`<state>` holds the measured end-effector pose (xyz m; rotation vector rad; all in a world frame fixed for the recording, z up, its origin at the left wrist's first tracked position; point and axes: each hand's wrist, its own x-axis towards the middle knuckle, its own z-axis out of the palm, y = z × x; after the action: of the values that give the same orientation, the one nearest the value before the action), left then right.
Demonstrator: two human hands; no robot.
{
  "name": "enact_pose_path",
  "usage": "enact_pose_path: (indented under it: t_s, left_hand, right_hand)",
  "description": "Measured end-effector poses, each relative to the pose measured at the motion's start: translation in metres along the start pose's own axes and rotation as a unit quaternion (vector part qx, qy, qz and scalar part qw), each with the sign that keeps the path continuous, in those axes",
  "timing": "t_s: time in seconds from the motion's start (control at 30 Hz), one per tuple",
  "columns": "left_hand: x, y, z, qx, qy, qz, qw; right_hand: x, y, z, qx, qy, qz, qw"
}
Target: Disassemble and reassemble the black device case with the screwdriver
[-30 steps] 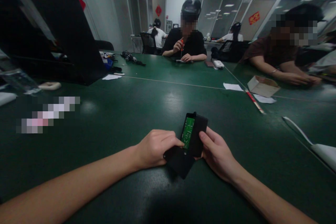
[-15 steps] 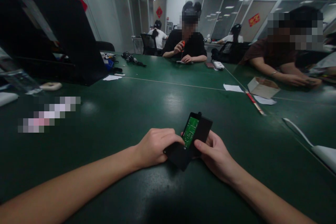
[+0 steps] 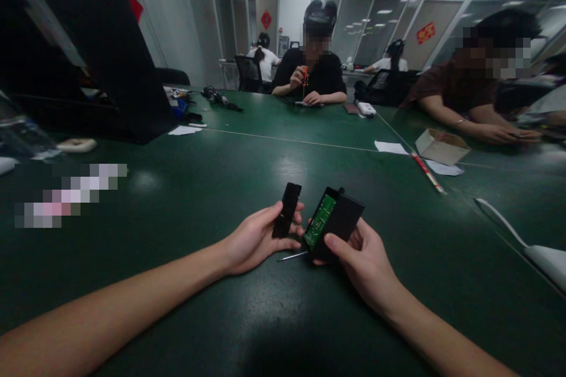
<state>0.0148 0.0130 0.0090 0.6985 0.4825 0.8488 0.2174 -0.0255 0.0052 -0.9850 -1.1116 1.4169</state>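
My left hand grips a flat black cover between thumb and fingers, tilted upright. Small screws or pins seem to stick out of its edge. To the right, my right hand holds a black plastic case, thumb on its front face. A green circuit board shows along the case's uncovered left side. A thin metal shaft pokes out below the case's lower left corner; its other end is hidden by the case and hand. Cover and case are apart.
Across the green table a person works with an orange-handled screwdriver. Another person sits at the right, near an open box and a red stick. A large black case stands at the left.
My left hand has pulled the black cover away from the case and moved left with it, turning it upright. The metal shaft has come into view. My right hand still holds the case.
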Motion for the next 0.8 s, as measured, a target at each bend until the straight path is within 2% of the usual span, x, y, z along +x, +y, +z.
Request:
enact_pose_path:
  t_s: [0.13, 0.27, 0.4, 0.63, 0.8]
  left_hand:
    - [0.002, -0.001, 0.000, -0.008, 0.015, 0.038, 0.999]
    - [0.002, -0.005, 0.002, -0.004, -0.015, 0.054, 0.998]
    - [-0.001, -0.012, 0.003, 0.031, -0.048, 0.059, 0.997]
    - [0.000, -0.017, 0.001, 0.112, -0.044, 0.074, 0.990]
    - [0.000, -0.019, 0.001, 0.167, -0.038, 0.097, 0.980]
  right_hand:
    - [0.000, -0.001, -0.001, -0.037, 0.032, -0.027, 0.998]
    - [-0.002, -0.003, 0.004, -0.060, 0.028, -0.035, 0.997]
    - [-0.003, -0.004, 0.010, -0.067, 0.018, -0.039, 0.997]
    - [-0.002, -0.004, 0.016, -0.081, 0.004, -0.050, 0.995]
    - [-0.002, -0.005, 0.021, -0.086, 0.017, -0.053, 0.995]
